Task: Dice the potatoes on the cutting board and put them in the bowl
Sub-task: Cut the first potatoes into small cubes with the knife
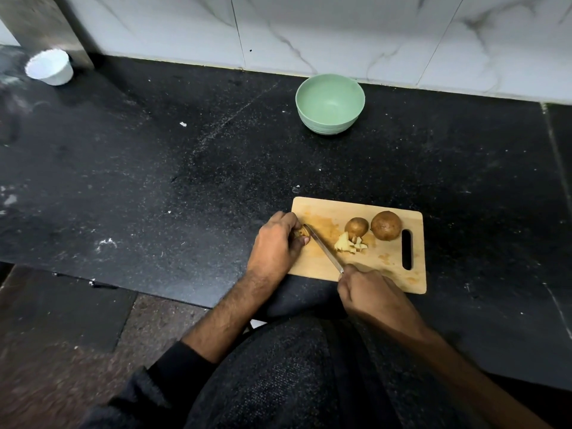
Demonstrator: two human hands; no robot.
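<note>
**Knife on the potato piece, green bowl standing bare**

Dark fabric over the person's lap (294, 376) fills the near foreground, with both forearms reaching out over it to the black stone counter (154, 181).

Up by the marble-patterned wall tiles (340, 32) sits the green bowl (330, 103), upright, with nothing visible inside it; it stands well apart from the board. Far off at the left end of the counter is a small white cup (49, 67), tipped a little toward the viewer; whether it holds anything is hard to see from here.

On the wooden cutting board (387, 274), near the counter's front edge, two brown potato pieces rest side by side close to the handle slot: the smaller one (356, 226) and the larger one (386, 225). Just in front of the smaller one lies a little heap of pale diced potato (349, 244).

At the board's left edge the left hand (275, 243) is curled over a small potato piece (302, 233), fingers and thumb pinching it against the wood; most of it is hidden under the fingers. The right hand (368, 292) is clenched around the handle of the knife (323, 247), handle itself covered by the fist. The blade runs diagonally up and left across the board, its tip touching the pinched piece.
</note>
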